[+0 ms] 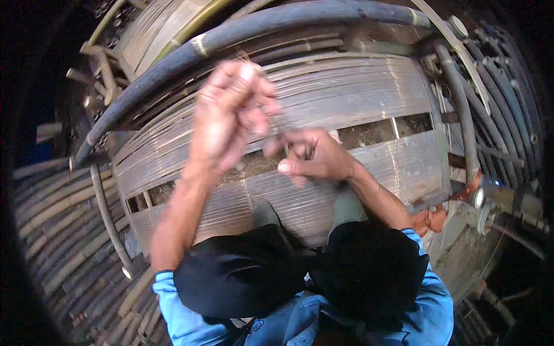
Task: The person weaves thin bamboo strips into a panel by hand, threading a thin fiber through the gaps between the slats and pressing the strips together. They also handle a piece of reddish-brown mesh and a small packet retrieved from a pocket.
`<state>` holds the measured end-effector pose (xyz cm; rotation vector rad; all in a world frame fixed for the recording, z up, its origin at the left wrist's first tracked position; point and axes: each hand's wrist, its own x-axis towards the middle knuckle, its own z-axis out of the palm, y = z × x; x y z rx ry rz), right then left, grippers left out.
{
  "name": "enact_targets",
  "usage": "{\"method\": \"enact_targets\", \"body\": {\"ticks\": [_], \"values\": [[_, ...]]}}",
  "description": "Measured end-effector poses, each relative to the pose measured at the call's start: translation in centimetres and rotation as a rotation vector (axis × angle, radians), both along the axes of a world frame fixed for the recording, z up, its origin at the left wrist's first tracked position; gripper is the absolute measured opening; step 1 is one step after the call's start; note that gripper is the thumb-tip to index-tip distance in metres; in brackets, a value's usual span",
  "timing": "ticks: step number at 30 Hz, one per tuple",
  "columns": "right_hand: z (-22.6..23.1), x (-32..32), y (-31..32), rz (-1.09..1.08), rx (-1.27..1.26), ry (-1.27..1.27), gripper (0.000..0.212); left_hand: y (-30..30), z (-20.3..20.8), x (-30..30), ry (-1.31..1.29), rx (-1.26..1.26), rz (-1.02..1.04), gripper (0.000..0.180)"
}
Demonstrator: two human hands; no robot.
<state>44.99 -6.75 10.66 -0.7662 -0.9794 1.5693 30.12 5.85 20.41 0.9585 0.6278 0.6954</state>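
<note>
My left hand [231, 109] is raised over the slatted bamboo platform [346, 81], its fingers curled and smeared by motion. Wispy thin strands show at its fingertips, too blurred to name. Lower and to the right, my right hand [317, 155] is closed, thumb pressed toward bent fingers. A thin dark strand [276, 122] runs from its fingers up toward the left hand. Whether both hands hold the same strand is hard to see.
A thick dark bamboo pole [300, 14] arches across the far side. Stacked bamboo poles [63, 230] lie at left, more poles [502, 109] at right. Gaps [381, 131] split the platform. Orange-brown wrapping [430, 219] surrounds a joint at right. My knees [242, 271] are close below.
</note>
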Motion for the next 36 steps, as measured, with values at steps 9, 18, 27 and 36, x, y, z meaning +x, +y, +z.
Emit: {"method": "enact_targets", "body": {"ticks": [9,18,27,36], "values": [[-10.9,9.1,-36.5,-0.343,-0.645,-1.451,0.03,21.8,1.8,-6.8,0.151,0.523,0.216,0.036],[-7.6,-11.1,-67.4,0.63,-1.67,-0.752,0.022,20.2,-3.6,-7.7,0.552,0.958,0.269,0.037],[-11.4,12.8,-27.1,-1.066,-0.703,-1.436,0.024,7.7,-2.1,-0.3,0.468,0.491,-0.098,0.014],[-17.2,17.3,-19.5,-0.796,-0.754,-1.688,0.034,0.0,-2.8,-0.3,0.661,0.494,-0.284,0.019]]}}
